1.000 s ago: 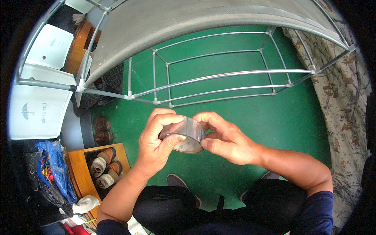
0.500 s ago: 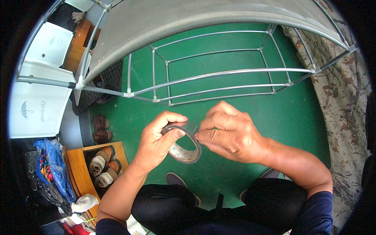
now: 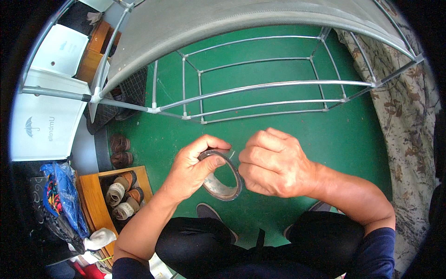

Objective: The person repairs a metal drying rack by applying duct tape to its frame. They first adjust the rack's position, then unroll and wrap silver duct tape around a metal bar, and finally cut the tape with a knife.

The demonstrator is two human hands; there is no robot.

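A roll of clear tape hangs tilted in front of me, its dark outer edge and pale inner core showing. My left hand grips its upper left side, thumb inside the ring and fingers along the outside. Close to the roll's right edge is my right hand, with its fingers curled together. A thin whitish strip shows between that hand and the top of the roll. What the right fingertips pinch, if anything, is hidden behind the knuckles.
Ahead stands a metal tube frame with a grey fabric cover on top. A wooden shoe cabinet with shoes is at the left, near white boxes and a blue plastic bag. Patterned cloth hangs at the right.
My right hand has turned, its fingers curling further and the knuckles now facing up. The tape roll and both hands sit slightly lower, and the roll has shifted a little right.
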